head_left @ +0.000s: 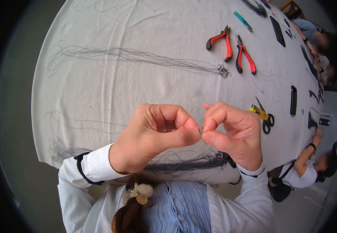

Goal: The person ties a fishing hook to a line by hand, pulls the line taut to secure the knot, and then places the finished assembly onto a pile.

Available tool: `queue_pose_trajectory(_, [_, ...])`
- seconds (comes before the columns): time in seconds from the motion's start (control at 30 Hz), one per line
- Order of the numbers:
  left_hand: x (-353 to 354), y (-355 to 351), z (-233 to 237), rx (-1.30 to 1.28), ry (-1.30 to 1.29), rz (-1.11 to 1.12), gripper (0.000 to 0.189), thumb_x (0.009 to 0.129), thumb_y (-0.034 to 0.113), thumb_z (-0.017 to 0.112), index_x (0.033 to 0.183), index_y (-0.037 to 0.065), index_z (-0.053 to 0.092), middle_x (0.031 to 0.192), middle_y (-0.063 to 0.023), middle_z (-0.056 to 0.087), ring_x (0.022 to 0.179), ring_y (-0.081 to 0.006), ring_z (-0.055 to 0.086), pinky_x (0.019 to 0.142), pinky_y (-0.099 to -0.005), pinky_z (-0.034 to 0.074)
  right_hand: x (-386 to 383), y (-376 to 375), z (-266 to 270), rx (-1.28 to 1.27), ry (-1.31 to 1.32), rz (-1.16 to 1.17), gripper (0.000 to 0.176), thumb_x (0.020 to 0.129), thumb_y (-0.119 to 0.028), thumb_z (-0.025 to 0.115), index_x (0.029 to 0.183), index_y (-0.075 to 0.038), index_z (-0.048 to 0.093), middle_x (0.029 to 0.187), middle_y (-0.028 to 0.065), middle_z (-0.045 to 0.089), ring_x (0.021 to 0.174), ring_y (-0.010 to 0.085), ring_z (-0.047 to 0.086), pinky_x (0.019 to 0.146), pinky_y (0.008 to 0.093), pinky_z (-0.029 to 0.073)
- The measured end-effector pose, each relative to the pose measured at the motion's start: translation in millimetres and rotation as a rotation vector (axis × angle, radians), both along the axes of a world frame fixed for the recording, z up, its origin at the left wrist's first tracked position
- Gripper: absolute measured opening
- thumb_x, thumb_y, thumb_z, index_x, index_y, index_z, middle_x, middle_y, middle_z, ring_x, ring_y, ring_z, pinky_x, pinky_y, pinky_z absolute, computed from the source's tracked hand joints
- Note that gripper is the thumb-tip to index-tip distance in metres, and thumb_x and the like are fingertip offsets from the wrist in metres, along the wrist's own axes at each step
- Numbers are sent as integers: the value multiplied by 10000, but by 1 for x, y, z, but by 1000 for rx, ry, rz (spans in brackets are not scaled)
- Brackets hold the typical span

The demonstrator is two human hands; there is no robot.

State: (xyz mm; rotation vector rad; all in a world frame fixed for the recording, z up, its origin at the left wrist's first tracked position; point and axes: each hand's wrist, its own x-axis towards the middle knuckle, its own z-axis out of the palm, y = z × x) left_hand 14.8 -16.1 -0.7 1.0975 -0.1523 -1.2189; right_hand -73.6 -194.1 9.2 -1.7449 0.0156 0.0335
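My left hand (158,136) and my right hand (230,134) meet above the table, each pinched at thumb and forefinger. A tiny dark piece shows between the fingertips, too small to name. Thin lines (94,127) run from the left towards my left hand and pass out of sight behind it. Under my wrists lies a thick bundle of dark line (184,165), partly hidden by my hands. Beyond my hands is a longer bundle of thin lines (137,58), with a cluster of small dark hooks (223,71) at its right end.
On the white-covered table (79,89) lie red-handled cutters (227,42), red-handled pliers (246,58), a teal cutter knife (242,21), black scissors (268,123), a yellow lighter (258,112) and phones (293,101). A person (302,171) and others sit along the right side.
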Motion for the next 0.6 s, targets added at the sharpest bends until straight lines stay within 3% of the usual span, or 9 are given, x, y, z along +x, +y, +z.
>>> queue_pose_trajectory(0.23, [-2, 1, -8, -94, 254, -83, 58, 764, 21, 621, 813, 50, 607, 753, 28, 584, 713, -47, 518, 683, -207, 400, 0, -1, 0, -34, 1, -6, 76, 769, -64, 663, 776, -12, 608, 717, 26, 594, 667, 90, 519, 637, 236, 405])
queue_pose_trajectory(0.33, [-2, 0, -8, -95, 102, -16, 74, 771, 10, 632, 827, 52, 607, 763, 29, 581, 715, -45, 515, 686, -207, 403, -1, 0, 0, 13, 3, 10, 74, 787, -60, 654, 794, 0, 611, 754, 24, 602, 692, 74, 527, 645, 220, 413])
queue_pose_trajectory(0.4, [-3, 1, -6, -83, 51, -8, 80, 771, 8, 641, 830, 50, 609, 761, 29, 579, 715, -45, 515, 685, -208, 406, -2, 3, 3, 261, 177, -72, 69, 807, -51, 639, 815, 12, 614, 786, 19, 604, 727, 58, 535, 656, 202, 424])
queue_pose_trajectory(0.6, [-2, 0, -4, -51, 21, 39, 93, 767, 3, 657, 837, 43, 614, 771, 15, 595, 724, -50, 532, 685, -214, 422, -1, -1, 1, 202, 131, -40, 56, 803, -32, 643, 818, 13, 614, 775, 14, 604, 729, 48, 536, 649, 190, 430])
